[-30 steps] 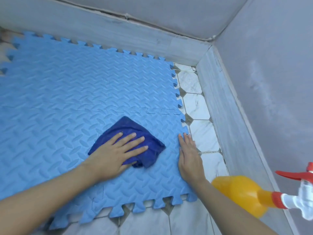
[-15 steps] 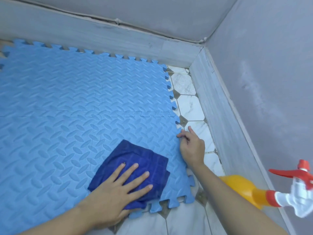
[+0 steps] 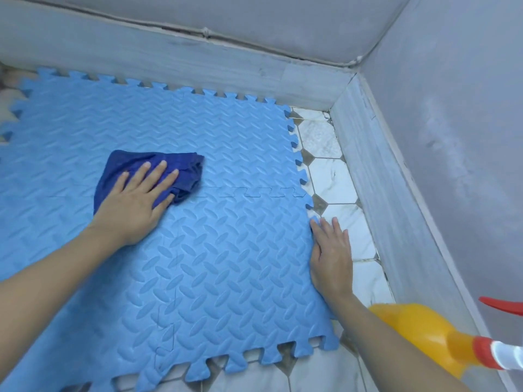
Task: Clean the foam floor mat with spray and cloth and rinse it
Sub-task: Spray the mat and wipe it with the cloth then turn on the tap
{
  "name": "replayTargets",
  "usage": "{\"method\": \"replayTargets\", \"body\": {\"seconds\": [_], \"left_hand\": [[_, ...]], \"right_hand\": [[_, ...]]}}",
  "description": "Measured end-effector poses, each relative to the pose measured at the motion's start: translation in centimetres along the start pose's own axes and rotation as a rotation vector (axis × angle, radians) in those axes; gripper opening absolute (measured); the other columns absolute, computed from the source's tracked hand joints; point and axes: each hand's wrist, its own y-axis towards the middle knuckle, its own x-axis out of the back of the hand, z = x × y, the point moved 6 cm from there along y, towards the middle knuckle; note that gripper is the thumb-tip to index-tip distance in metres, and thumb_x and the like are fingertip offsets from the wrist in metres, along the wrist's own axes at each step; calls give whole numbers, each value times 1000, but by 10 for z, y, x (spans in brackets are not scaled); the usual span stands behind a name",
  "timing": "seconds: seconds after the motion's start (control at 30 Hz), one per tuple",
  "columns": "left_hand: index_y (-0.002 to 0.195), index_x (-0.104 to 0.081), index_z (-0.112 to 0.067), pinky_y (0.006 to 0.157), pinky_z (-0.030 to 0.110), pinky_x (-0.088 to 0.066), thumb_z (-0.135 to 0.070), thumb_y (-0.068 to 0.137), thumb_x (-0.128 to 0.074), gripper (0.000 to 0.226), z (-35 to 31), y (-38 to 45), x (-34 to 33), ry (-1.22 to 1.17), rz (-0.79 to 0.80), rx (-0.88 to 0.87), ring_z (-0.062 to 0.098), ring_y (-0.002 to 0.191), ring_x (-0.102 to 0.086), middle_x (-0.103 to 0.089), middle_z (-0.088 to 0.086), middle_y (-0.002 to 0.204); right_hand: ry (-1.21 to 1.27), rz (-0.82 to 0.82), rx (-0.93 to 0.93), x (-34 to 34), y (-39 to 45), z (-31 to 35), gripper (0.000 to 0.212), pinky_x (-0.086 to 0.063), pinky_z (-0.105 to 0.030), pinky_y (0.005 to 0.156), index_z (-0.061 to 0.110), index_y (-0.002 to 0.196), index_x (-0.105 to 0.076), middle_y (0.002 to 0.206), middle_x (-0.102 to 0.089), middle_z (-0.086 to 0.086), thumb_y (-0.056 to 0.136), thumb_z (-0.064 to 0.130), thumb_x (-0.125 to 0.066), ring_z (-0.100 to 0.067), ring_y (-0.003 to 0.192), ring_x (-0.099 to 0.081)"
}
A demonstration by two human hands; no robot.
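Observation:
A light blue foam floor mat [image 3: 232, 250] of interlocking tiles with a raised oval pattern covers most of the floor. My left hand [image 3: 135, 202] presses flat on a dark blue cloth [image 3: 184, 171] bunched on the mat near its middle seam. My right hand [image 3: 332, 258] lies flat with fingers apart, straddling the mat's right edge and the white tile beside it. A yellow spray bottle [image 3: 418, 332] with a red and white trigger head lies at the lower right, behind my right forearm.
White marble-look floor tiles [image 3: 334, 176] with brown diamond insets run along the mat's right and near edges. Grey skirting [image 3: 376, 171] and grey walls meet in a corner at the upper right, close to the mat.
My left hand has pushed the cloth away from the near edge up to the middle seam. My right hand has flattened out along the mat's right edge.

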Motion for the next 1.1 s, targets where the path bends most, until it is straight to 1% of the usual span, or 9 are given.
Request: {"method": "replayTargets", "body": {"seconds": [0.1, 0.17, 0.27, 0.4, 0.47, 0.6, 0.73, 0.93, 1.1], "left_hand": [[150, -2, -35, 116, 44, -4, -60, 86, 3, 69, 56, -34, 11, 3, 1, 203, 18, 147, -2, -2, -8, 160], [148, 5, -31, 116, 43, 1, -62, 83, 5, 71, 58, -54, 13, -1, 16, 239, 20, 147, 5, 3, -9, 159], [145, 2, -31, 116, 44, 5, -64, 87, 6, 67, 12, -81, 5, 2, 67, 69, 23, 146, 8, 4, -11, 159], [150, -14, -38, 113, 42, -5, -58, 97, -11, 57, -16, -99, -6, 66, 102, -184, 21, 145, -10, -12, -10, 158], [149, -7, -41, 115, 37, -1, -61, 94, 1, 59, 5, -90, 4, 13, 106, -72, 16, 146, -9, -6, -13, 158], [142, 21, -41, 117, 40, 8, -73, 60, 36, 89, 20, -69, 9, 13, 204, 55, 14, 144, 18, 26, -13, 153], [149, 14, -34, 118, 43, 4, -79, 80, -9, 85, 6, -55, 48, 22, 506, 79, 21, 145, 18, 22, -5, 157], [149, 11, -33, 117, 43, 1, -77, 62, 19, 98, -24, 27, 239, 225, -30, -195, 27, 147, 4, 17, 1, 158], [151, 5, -31, 117, 43, -5, -66, 71, 13, 87, -27, 78, 363, 305, -338, -115, 27, 147, 0, 8, 2, 160]], "right_hand": [[-43, -1, 20, -2, 8, 14, 52, -20, -56, 118, 11, 140, -52, 154, -37, -15, 91, -7, -46, -36, 147, -23], [64, 111, -9, -8, 19, 48, 44, -12, -49, 121, 15, 145, -46, 160, -28, -10, 101, 12, -45, -30, 151, -14], [117, 390, 177, -34, 35, 134, 53, -1, -42, 122, 27, 155, -25, 165, -10, 1, 104, 41, -33, -22, 152, 1], [-117, 561, 375, -65, 40, 202, 62, 7, -60, 117, 41, 155, 0, 165, 11, 9, 98, 60, -13, -21, 152, 12], [-156, 606, 344, -70, 38, 205, 68, 12, -62, 114, 45, 153, 8, 163, 18, 12, 91, 70, -5, -20, 150, 18], [-127, 782, 321, -65, 46, 208, 68, 14, -62, 113, 47, 152, 9, 161, 23, 13, 98, 61, -29, -19, 149, 22], [-25, 930, 195, -27, 72, 213, 76, -1, -54, 120, 35, 156, -2, 165, 11, 3, 97, 51, -47, -25, 151, 13], [71, 278, 286, 132, 196, 266, 77, -1, -43, 121, 19, 157, 0, 166, 7, -2, 100, 47, -43, -23, 152, 11], [50, -264, 383, 306, 294, 336, 78, 0, -40, 122, 9, 157, -3, 166, 3, -5, 99, 39, -46, -23, 152, 6]]}}
